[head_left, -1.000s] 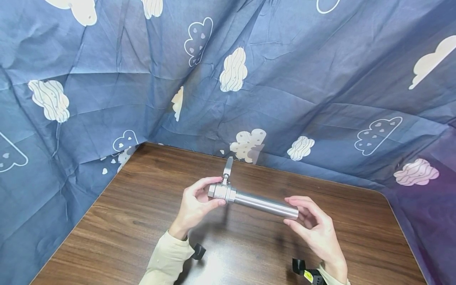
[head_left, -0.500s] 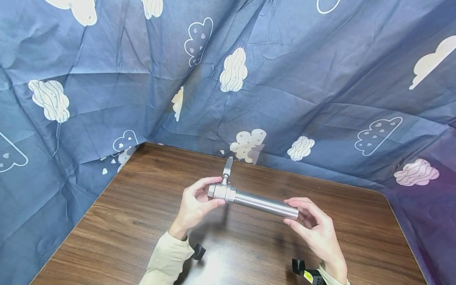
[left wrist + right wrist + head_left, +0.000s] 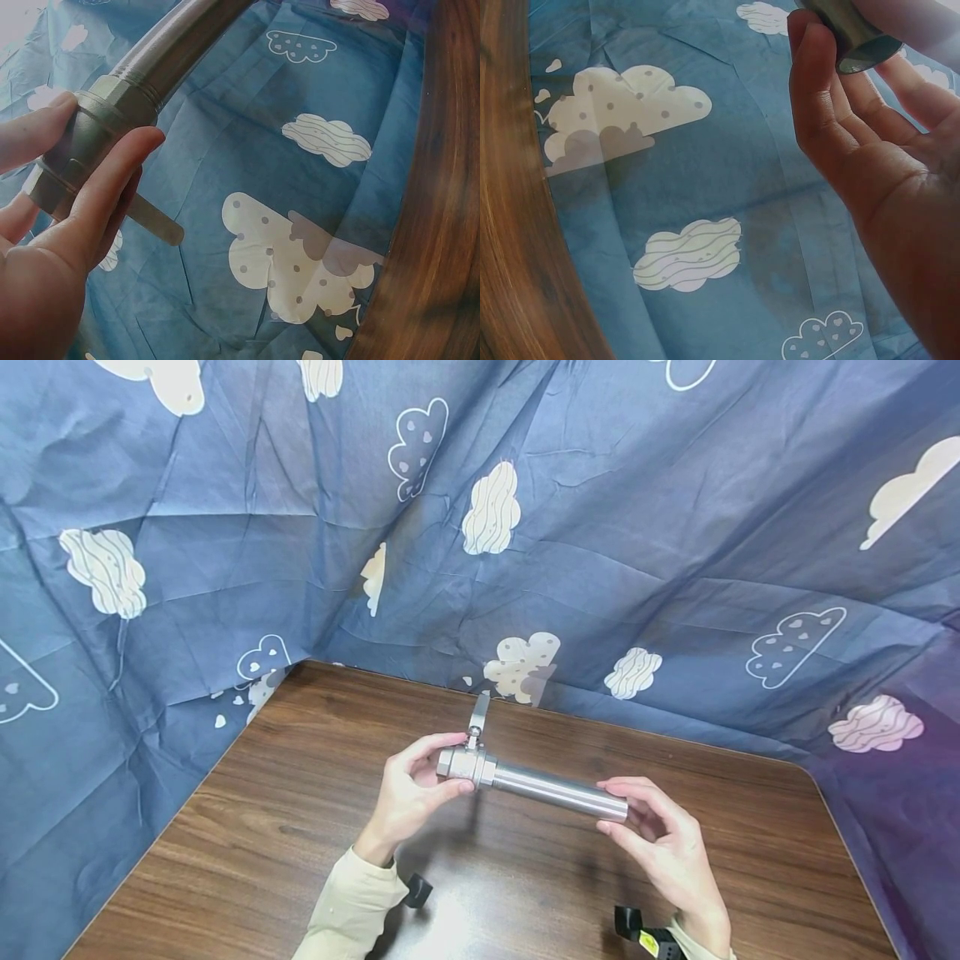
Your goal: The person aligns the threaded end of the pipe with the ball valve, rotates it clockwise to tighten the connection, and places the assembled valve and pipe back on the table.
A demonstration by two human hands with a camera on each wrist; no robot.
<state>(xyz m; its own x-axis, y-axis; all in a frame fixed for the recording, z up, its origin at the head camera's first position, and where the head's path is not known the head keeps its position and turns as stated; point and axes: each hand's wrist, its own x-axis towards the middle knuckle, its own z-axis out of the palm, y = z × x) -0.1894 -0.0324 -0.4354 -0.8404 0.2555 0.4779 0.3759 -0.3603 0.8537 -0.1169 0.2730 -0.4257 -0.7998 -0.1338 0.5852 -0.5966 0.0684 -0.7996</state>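
Note:
A silver ball valve (image 3: 467, 765) with a flat lever handle (image 3: 480, 713) is joined to a straight metal pipe (image 3: 551, 788). My left hand (image 3: 408, 793) grips the valve body between thumb and fingers, and its lever points away toward the curtain. At the pipe's far right end, my right hand (image 3: 663, 835) pinches it with thumb and fingertips. Both pieces are held above the table, sloping slightly down to the right. In the left wrist view the pipe (image 3: 176, 49) runs up from the valve's hex end. The right wrist view shows the hollow pipe end (image 3: 862, 51) between the fingers.
Below the hands lies a brown wood-grain table (image 3: 262, 810). A blue curtain (image 3: 585, 568) with cloud prints hangs behind it and along both sides. Black wrist mounts (image 3: 417, 890) sit at both wrists, beside beige sleeves (image 3: 352, 902).
Almost nothing differs. The right hand's fingers have shifted very slightly down on the pipe end; the valve and left hand stay in place.

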